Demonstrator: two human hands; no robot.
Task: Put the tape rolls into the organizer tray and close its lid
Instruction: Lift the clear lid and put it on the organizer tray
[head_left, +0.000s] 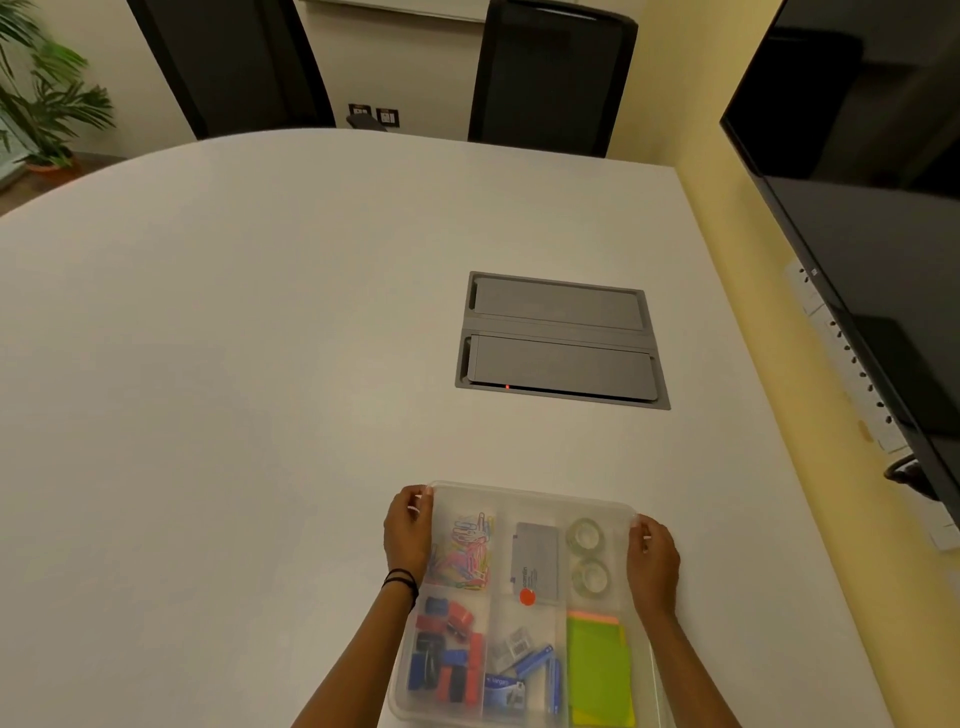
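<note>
A clear plastic organizer tray (530, 500) sits on the white table at the near edge, with its translucent lid lying over it. Two clear tape rolls (586, 533) (591, 576) lie one behind the other in the far right compartment, seen through the lid. My left hand (408, 532) grips the lid's far left corner. My right hand (652, 558) grips its far right corner. Other compartments hold coloured paper clips (467, 551), a grey box (536, 561), binder clips (447, 654) and green sticky notes (597, 670).
A grey cable hatch (561, 340) is set flush in the white table (234, 364) beyond the tray. A large dark screen (872, 208) hangs on the right wall. Two black chairs (550, 73) stand at the far edge, a potted plant (47, 104) far left.
</note>
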